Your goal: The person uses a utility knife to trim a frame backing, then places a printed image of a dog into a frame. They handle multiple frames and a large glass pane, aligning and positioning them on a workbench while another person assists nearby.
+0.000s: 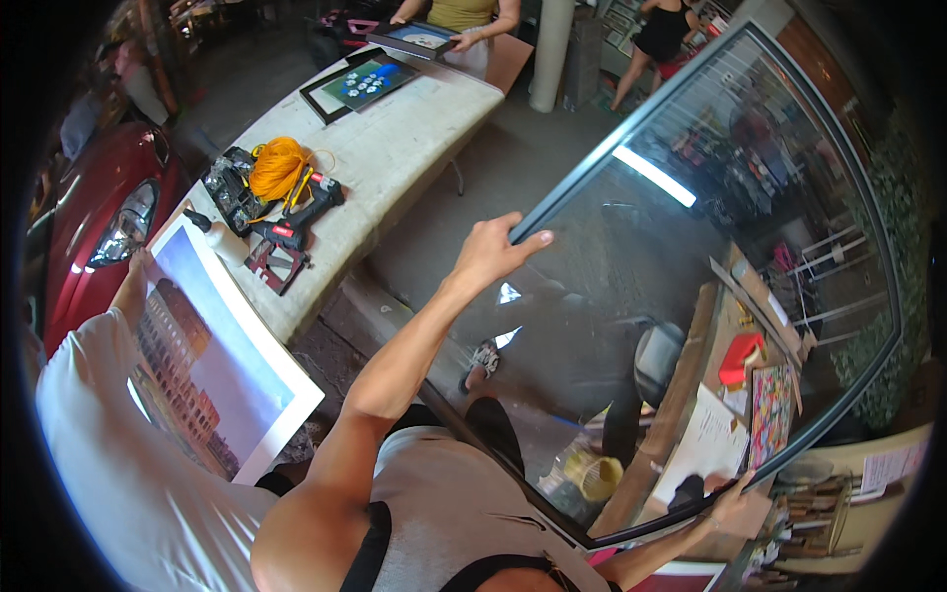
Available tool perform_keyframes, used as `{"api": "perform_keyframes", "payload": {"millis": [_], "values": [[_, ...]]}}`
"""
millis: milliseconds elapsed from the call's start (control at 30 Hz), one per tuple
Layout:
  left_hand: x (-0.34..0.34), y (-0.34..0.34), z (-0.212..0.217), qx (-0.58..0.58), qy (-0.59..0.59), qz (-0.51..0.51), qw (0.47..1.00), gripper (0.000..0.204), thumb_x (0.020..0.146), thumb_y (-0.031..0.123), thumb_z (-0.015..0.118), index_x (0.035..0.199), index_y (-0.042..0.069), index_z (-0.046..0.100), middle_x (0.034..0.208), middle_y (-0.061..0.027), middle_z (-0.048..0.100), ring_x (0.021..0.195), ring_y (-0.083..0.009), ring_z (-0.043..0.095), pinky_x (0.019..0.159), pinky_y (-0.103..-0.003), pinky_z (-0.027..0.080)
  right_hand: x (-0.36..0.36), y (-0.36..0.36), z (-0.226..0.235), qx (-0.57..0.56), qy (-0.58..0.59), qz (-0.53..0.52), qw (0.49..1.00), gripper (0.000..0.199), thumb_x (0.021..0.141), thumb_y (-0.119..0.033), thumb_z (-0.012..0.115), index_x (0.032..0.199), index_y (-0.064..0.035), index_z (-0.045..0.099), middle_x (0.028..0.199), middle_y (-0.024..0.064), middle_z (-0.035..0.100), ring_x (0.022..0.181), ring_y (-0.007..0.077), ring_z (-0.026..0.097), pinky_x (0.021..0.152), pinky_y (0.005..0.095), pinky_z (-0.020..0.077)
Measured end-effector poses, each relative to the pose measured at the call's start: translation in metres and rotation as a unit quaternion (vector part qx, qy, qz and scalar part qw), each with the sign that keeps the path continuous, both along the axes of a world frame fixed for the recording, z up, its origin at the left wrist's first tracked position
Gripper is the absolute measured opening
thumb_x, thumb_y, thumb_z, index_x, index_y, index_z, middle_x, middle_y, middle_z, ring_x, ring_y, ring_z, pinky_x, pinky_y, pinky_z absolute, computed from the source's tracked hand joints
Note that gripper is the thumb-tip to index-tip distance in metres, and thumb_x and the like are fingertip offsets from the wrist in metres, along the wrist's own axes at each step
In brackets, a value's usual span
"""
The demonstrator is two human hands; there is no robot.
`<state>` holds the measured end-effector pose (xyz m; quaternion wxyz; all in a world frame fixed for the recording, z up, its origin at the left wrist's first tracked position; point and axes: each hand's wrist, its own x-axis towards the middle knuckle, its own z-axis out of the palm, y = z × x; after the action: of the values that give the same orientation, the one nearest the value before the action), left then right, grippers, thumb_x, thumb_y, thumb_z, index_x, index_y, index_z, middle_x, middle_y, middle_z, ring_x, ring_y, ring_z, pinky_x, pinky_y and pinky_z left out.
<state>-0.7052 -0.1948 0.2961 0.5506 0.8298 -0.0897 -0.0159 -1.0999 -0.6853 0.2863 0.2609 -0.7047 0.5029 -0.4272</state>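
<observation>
My left hand [498,249] is closed round the left side of a large glass pane in a thin dark frame [631,128]. The pane is tilted in front of me, and the floor and a bench show through it. My right hand [735,505] grips the same frame at its lower right edge; its fingers are partly hidden. Close on my left, a person in a white shirt [148,434] holds a large print of an arched stone ruin [222,335] with a white border.
A long pale table [395,163] bears orange cord [279,168], a cordless drill [306,212], a white bottle [227,242] and framed pictures [365,84]. Another person holds a frame [419,39] behind it. A red car [94,217] stands left; a wooden bench [681,385] lies right.
</observation>
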Motion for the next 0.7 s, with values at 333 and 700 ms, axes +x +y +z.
{"api": "perform_keyframes", "payload": {"millis": [333, 700], "values": [[0.139, 0.018, -0.002, -0.044, -0.045, 0.174, 0.983, 0.048, 0.079, 0.048, 0.072, 0.081, 0.001, 0.065, 0.054, -0.0060, 0.054, 0.053, -0.0111, 0.052, 0.051, -0.030, 0.043, 0.302, -0.049, 0.020, 0.002, -0.082, 0.191, 0.978, 0.041, 0.092, -0.046, 0.057, 0.080, -0.0071, 0.055, 0.054, -0.0029, 0.041, 0.040, 0.0077, 0.037, 0.037, 0.0254, 0.0295], [0.204, 0.062, 0.017, -0.068, -0.021, 0.353, 0.933, 0.038, 0.082, 0.037, 0.072, 0.091, 0.001, 0.065, 0.058, 0.0048, 0.048, 0.055, -0.0057, 0.041, 0.049, -0.025, 0.036, 0.547, -0.034, 0.038, 0.071, -0.140, 0.322, 0.933, 0.038, 0.091, -0.046, 0.058, 0.078, -0.0112, 0.051, 0.054, -0.0028, 0.042, 0.041, 0.0077, 0.042, 0.039, 0.0224, 0.0333]]}}
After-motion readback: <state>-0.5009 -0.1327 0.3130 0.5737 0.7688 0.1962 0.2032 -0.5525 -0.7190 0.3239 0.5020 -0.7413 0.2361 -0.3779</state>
